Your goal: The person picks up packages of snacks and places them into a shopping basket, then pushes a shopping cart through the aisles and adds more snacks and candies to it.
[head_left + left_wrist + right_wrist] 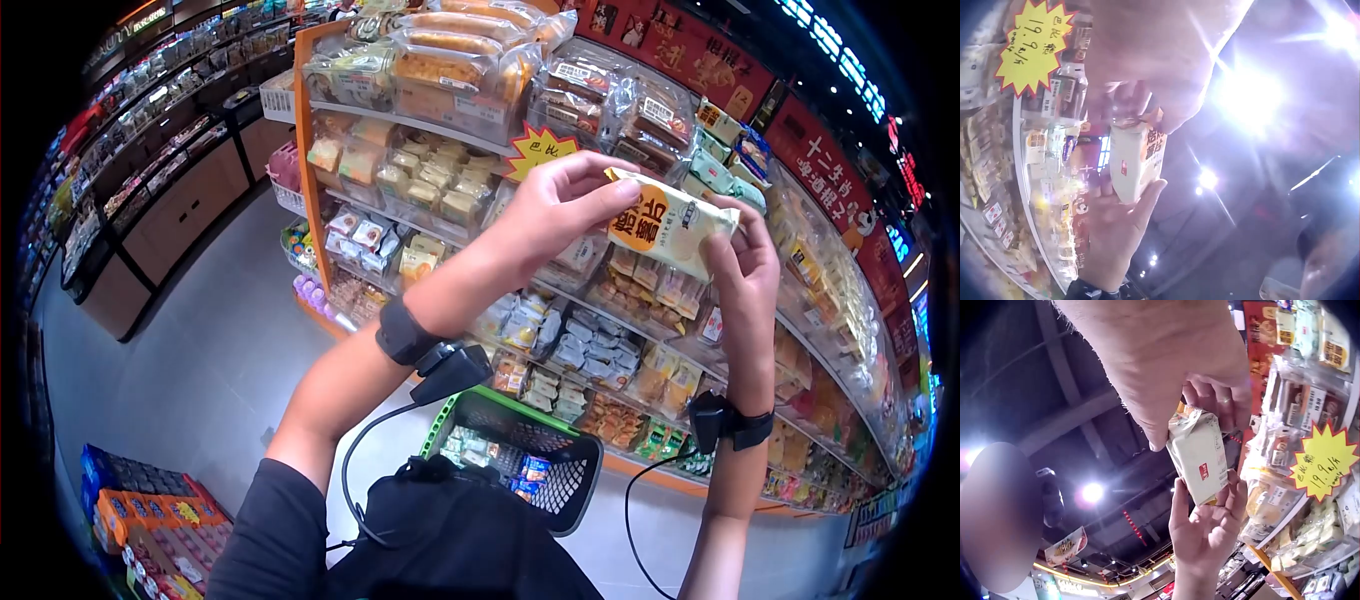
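Observation:
A cream and orange wrapped snack packet [668,226] with large dark lettering is held up before the shelves in the head view. My left hand [570,200] pinches its left end, thumb over the front. At the other end, my right hand [748,262] grips it between thumb and fingers. From the left wrist, the packet's pale side [1127,164] with a small red mark shows between both hands. The right wrist view shows the same packet [1200,459] from below, the right hand [1179,369] above and the left hand [1202,534] beneath.
Tiered shelves of packaged breads and snacks [440,185] stand in front, with a yellow starburst price sign [541,150]. A green-rimmed black shopping basket [560,455] with a few packets sits below. Boxed goods [150,520] stand at lower left; another display counter [150,240] lines the left.

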Motion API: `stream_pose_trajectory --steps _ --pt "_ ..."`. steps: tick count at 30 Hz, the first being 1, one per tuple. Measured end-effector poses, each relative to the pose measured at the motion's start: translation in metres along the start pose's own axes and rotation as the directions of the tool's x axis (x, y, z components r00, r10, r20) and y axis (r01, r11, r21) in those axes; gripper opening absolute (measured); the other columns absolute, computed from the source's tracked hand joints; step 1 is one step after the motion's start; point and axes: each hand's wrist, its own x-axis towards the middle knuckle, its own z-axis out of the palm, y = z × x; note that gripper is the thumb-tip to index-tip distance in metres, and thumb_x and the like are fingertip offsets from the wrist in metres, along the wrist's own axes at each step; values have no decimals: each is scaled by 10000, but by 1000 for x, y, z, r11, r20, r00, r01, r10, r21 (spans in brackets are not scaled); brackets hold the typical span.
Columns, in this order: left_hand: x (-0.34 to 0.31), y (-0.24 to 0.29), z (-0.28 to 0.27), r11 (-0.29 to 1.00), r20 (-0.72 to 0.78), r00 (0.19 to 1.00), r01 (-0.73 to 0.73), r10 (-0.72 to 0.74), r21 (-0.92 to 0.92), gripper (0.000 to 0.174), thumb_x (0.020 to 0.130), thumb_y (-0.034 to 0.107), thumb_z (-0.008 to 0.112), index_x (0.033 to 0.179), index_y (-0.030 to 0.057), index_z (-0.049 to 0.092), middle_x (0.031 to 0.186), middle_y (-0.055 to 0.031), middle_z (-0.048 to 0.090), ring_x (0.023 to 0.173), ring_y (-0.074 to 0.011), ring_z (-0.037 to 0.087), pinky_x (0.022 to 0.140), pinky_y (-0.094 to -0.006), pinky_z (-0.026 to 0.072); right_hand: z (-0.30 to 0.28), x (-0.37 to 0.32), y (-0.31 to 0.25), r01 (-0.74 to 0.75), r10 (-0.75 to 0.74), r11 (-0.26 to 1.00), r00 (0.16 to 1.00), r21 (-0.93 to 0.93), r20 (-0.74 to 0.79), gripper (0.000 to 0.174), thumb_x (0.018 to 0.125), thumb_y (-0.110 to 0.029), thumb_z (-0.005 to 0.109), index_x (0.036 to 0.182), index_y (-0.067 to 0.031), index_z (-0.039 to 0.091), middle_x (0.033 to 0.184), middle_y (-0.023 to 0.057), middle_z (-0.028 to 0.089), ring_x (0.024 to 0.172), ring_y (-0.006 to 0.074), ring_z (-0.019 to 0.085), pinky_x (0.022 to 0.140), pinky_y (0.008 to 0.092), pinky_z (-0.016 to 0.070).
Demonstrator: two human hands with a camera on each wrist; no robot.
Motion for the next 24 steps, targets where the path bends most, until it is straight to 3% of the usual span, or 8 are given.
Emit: stream_pose_trajectory --steps 5,9,13,16,17,20,21,24 --pt "-6 39 -2 974 117 972 -213 203 80 406 886 173 615 1251 24 517 1072 -71 617 974 -110 571 867 -288 468 8 -5 -29 377 -374 913 926 -154 50 593 744 -118 767 1233 -2 452 1124 91 552 1047 165 544 907 298 437" --pt "-14 50 -4 940 180 937 -322 298 116 432 871 160 631 1261 19 508 1133 -83 598 983 -110 569 866 -279 461 12 -9 -37 464 -461 864 885 -193 63 587 756 -129 757 1240 1 452 1148 102 537 1064 182 538 913 301 437" --pt "-14 48 -9 923 182 929 -351 322 157 523 847 151 658 1310 33 446 1213 -115 554 1097 -149 531 925 -301 438 21 -10 -39 429 -437 886 900 -173 -5 509 800 -141 713 1220 6 467 1142 108 550 1043 172 544 903 299 441" --pt "-12 46 -4 966 196 956 -241 219 96 603 844 157 656 1364 48 370 1249 -144 530 1137 -191 519 958 -339 433 23 -10 -48 165 -169 984 983 -65 -74 400 850 -197 656 1160 9 509 1040 86 597 955 136 573 846 266 453" --pt "-12 45 -2 979 209 963 -190 171 75 627 844 162 654 1380 51 348 1263 -153 521 1149 -203 515 966 -350 431 23 -6 -48 49 -57 997 990 -67 -127 352 891 -270 585 1092 17 545 929 56 624 844 90 585 768 230 454" --pt "-13 52 3 993 291 951 77 -100 89 684 839 192 650 1409 51 299 1296 -164 501 1161 -215 507 963 -363 434 18 6 -51 -244 250 963 967 112 -44 373 919 -338 518 1043 11 569 903 82 636 802 107 625 707 242 489" --pt "-13 48 4 990 353 925 136 -142 43 722 836 228 647 1423 42 271 1324 -168 480 1176 -228 497 953 -359 440 17 11 -47 -263 266 960 964 101 -18 380 920 -352 514 1026 8 573 892 79 635 801 111 623 709 244 487" --pt "-10 23 2 944 492 820 329 -292 12 735 794 127 690 1400 -1 294 1330 -127 475 1176 -183 490 993 -332 395 15 25 -27 -275 275 961 961 -5 -8 407 933 -391 484 987 -1 587 869 69 627 802 127 614 725 255 477"
